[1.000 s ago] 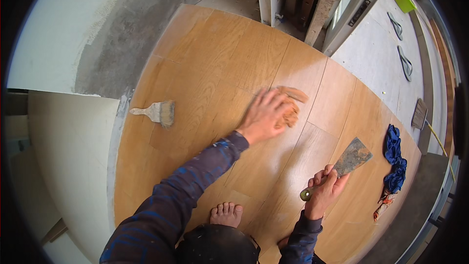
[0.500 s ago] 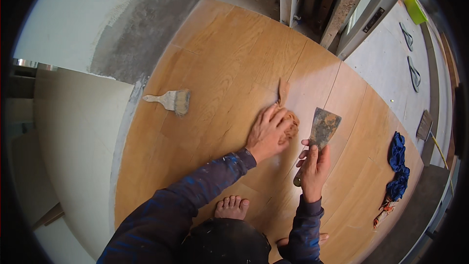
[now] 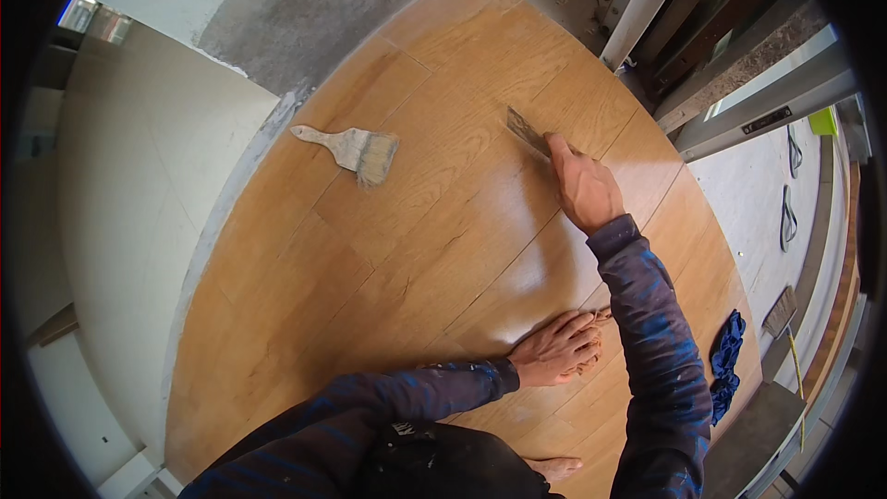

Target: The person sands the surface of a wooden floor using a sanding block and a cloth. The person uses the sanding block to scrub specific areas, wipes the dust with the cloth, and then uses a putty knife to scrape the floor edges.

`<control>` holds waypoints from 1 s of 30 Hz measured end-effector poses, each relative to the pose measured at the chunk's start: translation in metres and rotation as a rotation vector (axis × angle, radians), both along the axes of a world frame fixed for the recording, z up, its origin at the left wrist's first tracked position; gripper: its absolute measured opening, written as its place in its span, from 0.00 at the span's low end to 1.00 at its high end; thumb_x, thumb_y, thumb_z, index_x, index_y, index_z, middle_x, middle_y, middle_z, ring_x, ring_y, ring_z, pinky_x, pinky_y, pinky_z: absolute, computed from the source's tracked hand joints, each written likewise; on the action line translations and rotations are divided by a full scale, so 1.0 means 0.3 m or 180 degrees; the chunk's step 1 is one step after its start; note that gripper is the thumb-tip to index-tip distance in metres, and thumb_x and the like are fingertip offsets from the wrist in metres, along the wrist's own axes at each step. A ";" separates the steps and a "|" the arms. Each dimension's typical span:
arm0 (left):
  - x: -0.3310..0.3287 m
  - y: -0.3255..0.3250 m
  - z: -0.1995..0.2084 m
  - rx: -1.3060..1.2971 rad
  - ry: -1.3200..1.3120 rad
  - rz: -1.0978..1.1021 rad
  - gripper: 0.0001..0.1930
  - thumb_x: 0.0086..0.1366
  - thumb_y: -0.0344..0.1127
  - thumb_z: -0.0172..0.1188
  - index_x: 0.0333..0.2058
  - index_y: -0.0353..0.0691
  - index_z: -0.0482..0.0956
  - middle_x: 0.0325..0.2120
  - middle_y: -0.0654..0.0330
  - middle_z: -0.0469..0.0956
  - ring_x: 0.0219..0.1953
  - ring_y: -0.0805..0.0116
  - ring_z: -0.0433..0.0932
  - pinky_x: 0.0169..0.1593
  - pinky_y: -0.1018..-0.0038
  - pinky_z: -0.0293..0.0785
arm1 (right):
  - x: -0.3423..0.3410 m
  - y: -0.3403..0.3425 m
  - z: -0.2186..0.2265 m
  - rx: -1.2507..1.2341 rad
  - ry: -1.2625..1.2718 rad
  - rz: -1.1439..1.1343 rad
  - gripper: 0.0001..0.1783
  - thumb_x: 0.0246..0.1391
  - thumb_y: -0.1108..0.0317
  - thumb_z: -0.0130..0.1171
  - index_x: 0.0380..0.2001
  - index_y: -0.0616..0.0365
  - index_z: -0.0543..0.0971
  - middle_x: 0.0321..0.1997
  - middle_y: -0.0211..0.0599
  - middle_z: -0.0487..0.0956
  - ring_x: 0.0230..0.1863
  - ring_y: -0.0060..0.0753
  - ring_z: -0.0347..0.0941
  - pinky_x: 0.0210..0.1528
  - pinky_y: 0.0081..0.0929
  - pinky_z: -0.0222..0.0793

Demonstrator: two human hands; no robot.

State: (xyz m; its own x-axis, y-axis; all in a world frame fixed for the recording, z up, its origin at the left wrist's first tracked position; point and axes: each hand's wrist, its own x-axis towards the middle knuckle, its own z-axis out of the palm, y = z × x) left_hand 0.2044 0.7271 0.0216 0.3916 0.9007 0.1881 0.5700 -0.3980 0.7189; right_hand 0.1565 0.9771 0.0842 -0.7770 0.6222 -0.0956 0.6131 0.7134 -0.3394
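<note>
My right hand (image 3: 586, 183) is closed round a putty knife (image 3: 528, 132), its blade tilted edge-on against the wood-look floor (image 3: 407, 249). My fingers hide the handle. Nearer to me, my left hand (image 3: 558, 351) presses a bunched brown cloth (image 3: 589, 365) down on the floor, covering most of it. A flat paintbrush (image 3: 356, 150) with a pale, paint-crusted handle and light bristles lies on the boards to the left, apart from both hands.
A grey-patched wall (image 3: 277, 23) borders the floor at far left. Door frames (image 3: 771, 102) stand at far right. On the right lie dark blue fabric (image 3: 727, 360), a broom (image 3: 782, 310) and slippers (image 3: 788, 219). My bare foot (image 3: 554, 468) is on the boards.
My right hand has moved forward and left, bringing the putty knife from raised to the floor. My left hand has drawn the cloth back toward me. The view has shifted.
</note>
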 end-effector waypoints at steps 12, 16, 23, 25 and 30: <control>-0.005 -0.009 -0.009 0.0109 0.0064 0.0063 0.37 0.52 0.51 0.76 0.60 0.48 0.75 0.63 0.56 0.70 0.75 0.49 0.59 0.78 0.50 0.53 | 0.147 -0.038 0.017 -0.0201 -0.0098 0.0138 0.31 0.66 0.73 0.49 0.72 0.57 0.68 0.45 0.59 0.85 0.41 0.65 0.83 0.44 0.54 0.79; -0.002 -0.008 -0.002 0.0015 0.0293 -0.0032 0.38 0.55 0.51 0.75 0.63 0.49 0.72 0.67 0.56 0.68 0.76 0.50 0.58 0.80 0.50 0.52 | 0.207 -0.061 0.030 -0.0062 -0.0312 0.0184 0.34 0.64 0.75 0.51 0.74 0.56 0.67 0.44 0.56 0.86 0.39 0.63 0.83 0.43 0.52 0.80; 0.007 0.002 0.000 0.0136 0.0206 0.0079 0.34 0.55 0.50 0.75 0.59 0.51 0.74 0.66 0.57 0.68 0.76 0.50 0.59 0.78 0.50 0.55 | 0.366 -0.094 0.102 0.0010 -0.0601 0.0079 0.34 0.63 0.75 0.51 0.74 0.53 0.68 0.42 0.53 0.85 0.38 0.60 0.84 0.41 0.50 0.80; 0.000 -0.001 0.000 0.0088 0.0290 0.0069 0.33 0.56 0.50 0.74 0.59 0.51 0.75 0.66 0.58 0.69 0.75 0.50 0.59 0.78 0.51 0.56 | 0.416 -0.123 0.132 0.0049 -0.0760 0.0072 0.34 0.63 0.75 0.51 0.74 0.53 0.68 0.43 0.54 0.85 0.38 0.61 0.83 0.41 0.50 0.80; 0.001 -0.013 -0.017 0.0077 0.0143 0.0044 0.33 0.56 0.49 0.73 0.60 0.51 0.76 0.65 0.57 0.70 0.76 0.48 0.57 0.79 0.45 0.49 | 0.622 -0.217 0.170 -0.0449 0.0057 -0.0762 0.25 0.68 0.76 0.49 0.67 0.58 0.69 0.39 0.55 0.84 0.36 0.60 0.83 0.38 0.49 0.77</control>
